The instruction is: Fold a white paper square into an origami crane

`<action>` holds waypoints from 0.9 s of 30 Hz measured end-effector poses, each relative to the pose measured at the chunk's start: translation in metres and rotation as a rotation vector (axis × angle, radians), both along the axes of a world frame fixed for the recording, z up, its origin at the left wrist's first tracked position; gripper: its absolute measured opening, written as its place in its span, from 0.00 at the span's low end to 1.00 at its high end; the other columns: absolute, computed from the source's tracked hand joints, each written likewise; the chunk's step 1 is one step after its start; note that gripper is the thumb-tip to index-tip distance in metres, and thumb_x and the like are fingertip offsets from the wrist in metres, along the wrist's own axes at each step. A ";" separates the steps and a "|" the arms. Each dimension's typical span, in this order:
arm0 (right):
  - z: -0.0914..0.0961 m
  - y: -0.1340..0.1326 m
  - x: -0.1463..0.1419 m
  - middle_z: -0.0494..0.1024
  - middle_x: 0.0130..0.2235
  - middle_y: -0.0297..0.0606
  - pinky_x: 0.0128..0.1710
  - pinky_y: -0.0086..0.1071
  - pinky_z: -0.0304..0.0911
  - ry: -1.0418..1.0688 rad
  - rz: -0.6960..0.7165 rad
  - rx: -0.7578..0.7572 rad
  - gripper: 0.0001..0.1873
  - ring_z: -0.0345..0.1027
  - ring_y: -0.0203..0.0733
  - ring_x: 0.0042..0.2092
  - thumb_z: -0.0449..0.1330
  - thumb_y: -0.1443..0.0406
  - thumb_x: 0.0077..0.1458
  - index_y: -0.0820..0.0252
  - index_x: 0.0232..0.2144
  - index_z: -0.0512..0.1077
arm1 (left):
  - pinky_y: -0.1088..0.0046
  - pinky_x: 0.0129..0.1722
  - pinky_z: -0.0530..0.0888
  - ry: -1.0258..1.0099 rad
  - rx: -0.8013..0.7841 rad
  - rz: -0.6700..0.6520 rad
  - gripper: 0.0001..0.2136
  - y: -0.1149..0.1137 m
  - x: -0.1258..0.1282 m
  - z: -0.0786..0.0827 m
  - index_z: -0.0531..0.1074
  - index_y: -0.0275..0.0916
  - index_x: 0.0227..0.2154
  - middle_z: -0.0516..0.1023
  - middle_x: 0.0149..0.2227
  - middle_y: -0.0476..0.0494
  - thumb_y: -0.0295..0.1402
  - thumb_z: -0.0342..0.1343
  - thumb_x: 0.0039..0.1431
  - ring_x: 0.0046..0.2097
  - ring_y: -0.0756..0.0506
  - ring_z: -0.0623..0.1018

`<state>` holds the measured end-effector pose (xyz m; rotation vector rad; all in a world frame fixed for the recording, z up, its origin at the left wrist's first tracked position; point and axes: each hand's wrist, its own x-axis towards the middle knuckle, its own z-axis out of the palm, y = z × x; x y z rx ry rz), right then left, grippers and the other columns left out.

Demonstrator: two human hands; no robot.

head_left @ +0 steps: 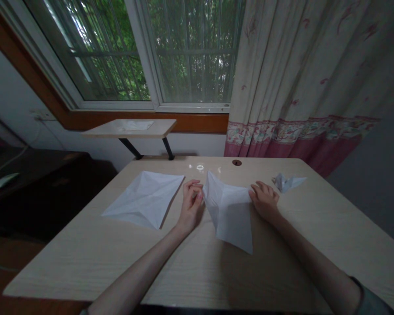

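Note:
Between my two hands is a sheet of white paper (pixel 234 212) with fold creases, partly bent and standing up off the table. My left hand (pixel 192 203) pinches its left edge between thumb and fingers. At the upper right corner, my right hand (pixel 265 200) grips the paper with its thumb and fingertips. Left of my left hand lies a second creased white sheet (pixel 144 199), spread nearly flat. A small folded paper figure (pixel 287 183) rests just beyond my right hand.
The light wooden table (pixel 118 262) has a round cable hole (pixel 237 162) near its back edge. A raised shelf (pixel 164 127) at the back left bears some white paper (pixel 136 125). Behind stand a barred window (pixel 190 52) and a long curtain (pixel 292 78).

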<state>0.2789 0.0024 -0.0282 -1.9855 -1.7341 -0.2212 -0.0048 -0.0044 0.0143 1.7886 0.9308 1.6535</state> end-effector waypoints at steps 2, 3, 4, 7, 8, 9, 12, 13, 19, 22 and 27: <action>-0.002 0.003 0.003 0.71 0.57 0.46 0.54 0.52 0.50 0.082 -0.001 -0.033 0.17 0.59 0.54 0.58 0.48 0.60 0.63 0.54 0.46 0.75 | 0.57 0.59 0.63 -0.002 0.002 0.003 0.13 0.000 0.000 -0.001 0.69 0.42 0.32 0.67 0.47 0.42 0.44 0.50 0.67 0.57 0.40 0.66; -0.003 0.003 0.003 0.71 0.57 0.44 0.54 0.52 0.50 0.118 0.013 -0.034 0.17 0.59 0.54 0.58 0.48 0.59 0.63 0.53 0.44 0.75 | 0.56 0.60 0.63 -0.001 0.002 0.004 0.13 0.000 0.000 -0.002 0.69 0.42 0.32 0.67 0.47 0.42 0.44 0.50 0.67 0.57 0.40 0.66; -0.003 0.004 0.003 0.71 0.56 0.43 0.54 0.52 0.50 0.148 0.034 -0.026 0.17 0.58 0.54 0.58 0.48 0.59 0.63 0.52 0.42 0.75 | 0.56 0.60 0.63 -0.002 0.004 0.006 0.13 0.001 -0.001 -0.002 0.69 0.42 0.32 0.67 0.47 0.42 0.44 0.50 0.67 0.57 0.40 0.66; -0.002 0.004 0.003 0.72 0.54 0.41 0.53 0.51 0.50 0.222 0.089 0.010 0.15 0.59 0.54 0.57 0.49 0.58 0.61 0.52 0.38 0.75 | 0.57 0.60 0.63 0.007 0.002 0.005 0.12 0.000 -0.001 -0.002 0.69 0.42 0.32 0.67 0.47 0.42 0.44 0.50 0.68 0.57 0.40 0.66; -0.001 0.003 0.002 0.73 0.53 0.42 0.53 0.51 0.50 0.240 0.104 0.028 0.15 0.60 0.53 0.56 0.49 0.58 0.61 0.52 0.37 0.75 | 0.58 0.60 0.63 0.008 0.004 0.003 0.12 0.000 -0.001 -0.002 0.69 0.42 0.32 0.67 0.47 0.42 0.43 0.50 0.68 0.57 0.41 0.66; 0.000 0.003 0.002 0.73 0.52 0.42 0.53 0.51 0.49 0.255 0.118 0.052 0.14 0.61 0.53 0.55 0.50 0.58 0.61 0.53 0.36 0.75 | 0.58 0.60 0.63 0.008 0.008 0.003 0.12 0.000 -0.001 -0.002 0.68 0.42 0.33 0.67 0.48 0.42 0.43 0.50 0.68 0.57 0.41 0.65; 0.007 0.001 -0.001 0.76 0.48 0.41 0.53 0.49 0.49 0.285 0.183 0.144 0.13 0.63 0.52 0.53 0.51 0.58 0.61 0.54 0.34 0.74 | 0.59 0.60 0.62 0.003 0.024 0.008 0.11 0.001 -0.001 -0.003 0.68 0.42 0.33 0.66 0.48 0.42 0.41 0.50 0.68 0.57 0.41 0.65; 0.009 0.000 -0.002 0.77 0.46 0.41 0.53 0.48 0.49 0.292 0.211 0.178 0.13 0.64 0.51 0.51 0.51 0.57 0.61 0.54 0.33 0.73 | 0.59 0.60 0.62 0.005 0.027 0.009 0.11 0.002 -0.001 -0.004 0.68 0.42 0.33 0.66 0.48 0.42 0.41 0.50 0.68 0.57 0.41 0.65; 0.024 -0.006 -0.008 0.78 0.41 0.40 0.51 0.45 0.53 0.281 0.351 0.371 0.10 0.69 0.50 0.47 0.53 0.59 0.62 0.55 0.32 0.72 | 0.60 0.55 0.67 0.026 -0.016 0.023 0.10 0.000 -0.001 -0.004 0.69 0.42 0.35 0.65 0.49 0.41 0.43 0.51 0.67 0.57 0.40 0.66; 0.030 -0.010 -0.012 0.79 0.39 0.39 0.51 0.44 0.56 0.287 0.413 0.425 0.09 0.70 0.48 0.44 0.55 0.58 0.62 0.54 0.32 0.71 | 0.62 0.52 0.70 0.053 -0.017 0.019 0.11 -0.003 -0.001 -0.003 0.70 0.42 0.35 0.64 0.50 0.40 0.44 0.52 0.66 0.56 0.40 0.66; 0.043 -0.020 -0.019 0.79 0.37 0.37 0.47 0.43 0.60 0.319 0.553 0.415 0.09 0.72 0.47 0.43 0.57 0.58 0.62 0.53 0.32 0.72 | 0.64 0.49 0.72 0.072 -0.017 -0.021 0.09 -0.006 0.000 -0.003 0.69 0.43 0.38 0.62 0.51 0.40 0.43 0.53 0.65 0.55 0.40 0.66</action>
